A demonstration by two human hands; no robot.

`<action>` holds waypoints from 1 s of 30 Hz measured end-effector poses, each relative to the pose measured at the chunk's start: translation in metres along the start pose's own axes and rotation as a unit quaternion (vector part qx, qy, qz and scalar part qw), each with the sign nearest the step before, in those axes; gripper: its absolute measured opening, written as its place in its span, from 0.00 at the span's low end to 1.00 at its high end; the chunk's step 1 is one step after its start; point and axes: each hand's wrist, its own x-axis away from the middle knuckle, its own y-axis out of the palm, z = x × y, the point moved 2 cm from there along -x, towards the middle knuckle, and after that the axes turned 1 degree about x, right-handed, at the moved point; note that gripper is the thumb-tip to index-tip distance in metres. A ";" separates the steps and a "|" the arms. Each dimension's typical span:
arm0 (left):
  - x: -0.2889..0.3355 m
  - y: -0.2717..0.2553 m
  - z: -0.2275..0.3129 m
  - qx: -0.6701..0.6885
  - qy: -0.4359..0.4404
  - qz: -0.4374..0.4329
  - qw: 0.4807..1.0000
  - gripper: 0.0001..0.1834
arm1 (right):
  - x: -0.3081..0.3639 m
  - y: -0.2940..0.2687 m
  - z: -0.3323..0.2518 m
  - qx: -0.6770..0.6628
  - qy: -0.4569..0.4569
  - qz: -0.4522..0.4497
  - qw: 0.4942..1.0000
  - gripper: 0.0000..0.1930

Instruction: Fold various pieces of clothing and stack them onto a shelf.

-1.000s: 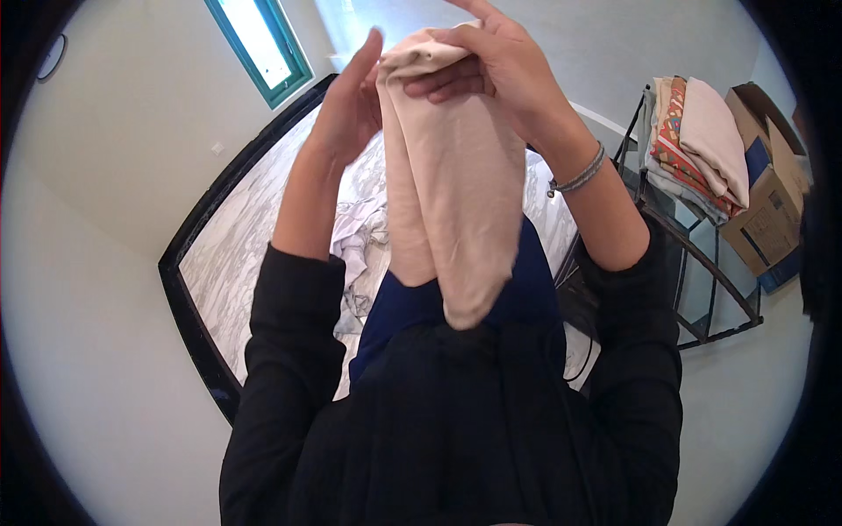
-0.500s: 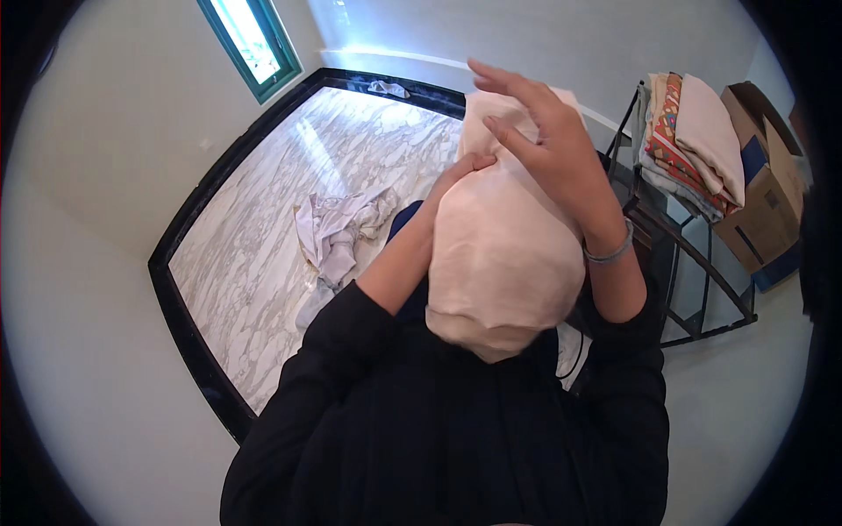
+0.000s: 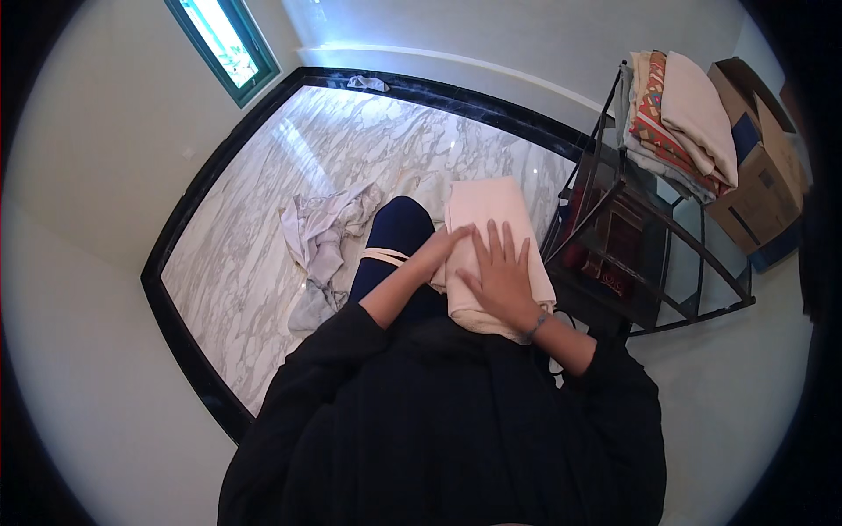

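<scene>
A folded pale pink cloth (image 3: 495,200) lies across my right thigh, its layers showing along the near end. My right hand (image 3: 503,279) rests flat on top of it, fingers spread. At the cloth's left edge is my left hand (image 3: 441,252), its thumb on top and the other fingers partly hidden by the edge, gripping it. A thin pale strip (image 3: 384,255) crosses my dark blue trouser leg (image 3: 399,230) just left of that hand.
Crumpled whitish cloths (image 3: 326,230) lie on the marble floor (image 3: 230,263) to the left. At the right stands a dark metal rack (image 3: 684,235) bearing a folded cloth stack (image 3: 693,123), beside a cardboard box (image 3: 765,175). A small cloth (image 3: 367,83) lies by the far wall.
The pink cloth has come down from in front of my chest onto my thigh. My right hand, raised off it before, now presses flat on it; my left hand has moved down with it.
</scene>
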 end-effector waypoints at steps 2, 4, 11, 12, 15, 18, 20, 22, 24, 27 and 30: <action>-0.006 -0.004 -0.012 -0.105 0.105 0.033 0.988 0.28 | 0.014 -0.002 -0.009 -0.058 -0.068 0.025 0.996 0.38; -0.008 -0.007 -0.018 -0.145 0.140 0.061 0.978 0.27 | 0.015 -0.009 -0.010 -0.133 -0.129 -0.056 0.981 0.35; -0.009 -0.016 -0.022 0.031 0.043 0.073 0.996 0.23 | -0.007 -0.044 0.045 -0.434 -0.102 -0.044 0.894 0.28; -0.007 -0.018 -0.025 0.030 0.043 0.064 0.997 0.23 | -0.008 -0.030 0.063 -0.357 0.016 0.052 0.932 0.29; -0.002 -0.019 -0.031 0.181 0.001 -0.007 0.983 0.24 | -0.004 0.007 0.089 -0.533 0.263 0.011 0.804 0.30; 0.020 0.006 -0.014 0.151 -0.033 -0.054 0.987 0.27 | -0.004 -0.006 0.084 -0.765 0.350 -0.158 0.517 0.28; 0.029 0.021 -0.005 0.101 -0.019 -0.065 0.993 0.30 | -0.012 -0.020 0.077 -0.810 0.340 -0.253 0.404 0.28; 0.026 0.031 0.010 0.119 -0.032 -0.082 0.989 0.29 | -0.020 -0.044 0.077 -0.818 0.305 -0.204 0.442 0.28; 0.033 0.057 0.051 0.175 -0.016 -0.100 0.979 0.28 | -0.032 -0.077 0.085 -0.823 0.269 -0.155 0.476 0.28; 0.043 0.103 0.142 0.125 0.088 -0.129 0.980 0.25 | -0.069 -0.159 0.103 -0.829 0.163 -0.093 0.526 0.26; 0.023 0.167 0.253 0.032 0.215 -0.203 0.955 0.22 | -0.113 -0.249 0.148 -0.814 0.102 0.056 0.569 0.20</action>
